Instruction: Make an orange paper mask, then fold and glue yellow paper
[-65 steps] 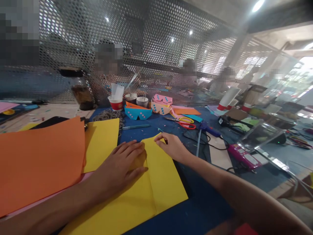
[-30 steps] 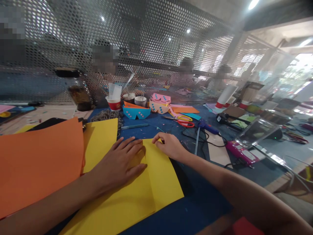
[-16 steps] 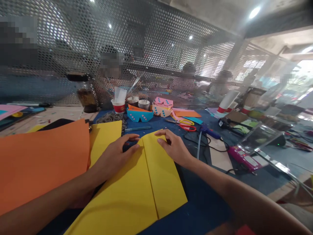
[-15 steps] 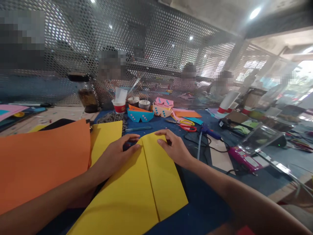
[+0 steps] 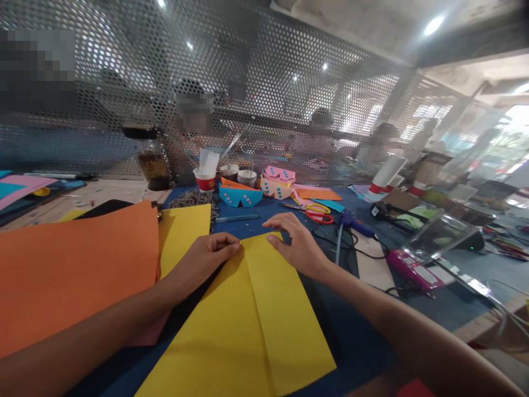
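since half a second ago, the left hand (image 5: 209, 255) has drawn its thumb and fingers together, the right hand (image 5: 300, 242) has raised its forefinger away from the far edge, and the folded yellow paper sheet (image 5: 252, 325) has slid slightly toward the person. that sheet lies on the blue tabletop (image 5: 351, 343) between the two forearms, with a lengthwise crease running from its far edge to its near end and a narrower panel on the right.

the left hand pinches the sheet's far edge, just left of the crease. the right hand is loosely curved over the far right corner, thumb and forefinger apart and clenched on nothing; whether the thumb touches the paper, i cannot tell.

beside the left forearm lie large orange paper sheets (image 5: 78, 264), partly over a flat yellow paper sheet (image 5: 188, 231). beyond the hands are a slim blue pen (image 5: 237, 218), a blue paper mask with small pink squares (image 5: 241, 197) and a pair of metal scissors with red and yellow handles (image 5: 320, 216). right of the right hand rests a blue glue gun with a dark cord (image 5: 357, 224), near a glossy magenta box (image 5: 415, 271). a grey perforated metal screen (image 5: 256, 82) stands behind everything on the table.
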Motion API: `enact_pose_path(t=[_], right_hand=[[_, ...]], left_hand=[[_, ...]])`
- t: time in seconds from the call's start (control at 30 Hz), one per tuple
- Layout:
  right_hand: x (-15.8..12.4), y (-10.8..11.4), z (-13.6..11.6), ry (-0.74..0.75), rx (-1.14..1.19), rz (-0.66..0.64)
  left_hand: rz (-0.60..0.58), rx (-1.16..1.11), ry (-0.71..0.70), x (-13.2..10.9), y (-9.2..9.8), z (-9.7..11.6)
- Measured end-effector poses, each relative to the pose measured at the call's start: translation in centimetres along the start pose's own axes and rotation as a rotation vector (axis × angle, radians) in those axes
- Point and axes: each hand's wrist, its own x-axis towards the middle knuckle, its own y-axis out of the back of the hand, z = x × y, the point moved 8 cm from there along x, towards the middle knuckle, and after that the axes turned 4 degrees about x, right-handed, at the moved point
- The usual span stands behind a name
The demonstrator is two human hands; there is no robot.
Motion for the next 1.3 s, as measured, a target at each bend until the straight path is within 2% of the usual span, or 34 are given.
enact_pose_path(t=[0.1, 0.2, 0.27, 0.5, 1.1, 1.3], right_hand=[[1.3, -0.9, -1.2, 0.025, -0.125, -0.104], [2.4, -2.8, -1.7, -0.023, -0.221, -0.256], [2.9, -3.9, -1.9, -0.055, -0.226, -0.306], [3.0, -4.9, -1.5, -0.107, -0.14, -0.288], [2.3, -5.5, -1.4, -0.126, -0.035, -0.307], [2.2, -5.8, -1.4, -0.138, 0.008, -0.305]], left_hand=[[0.006, 0.068, -0.073, 0.0, -0.1, 0.6], [0.014, 0.077, -0.104, -0.1, 0.0, 0.6], [0.013, 0.07, -0.11, -0.2, 0.0, 0.5], [-0.001, 0.103, -0.094, -0.4, -0.3, 0.3], [0.028, 0.204, -0.236, -1.0, -0.4, 1.1], [0.089, 0.32, -0.266, -1.4, -0.1, 1.7]])
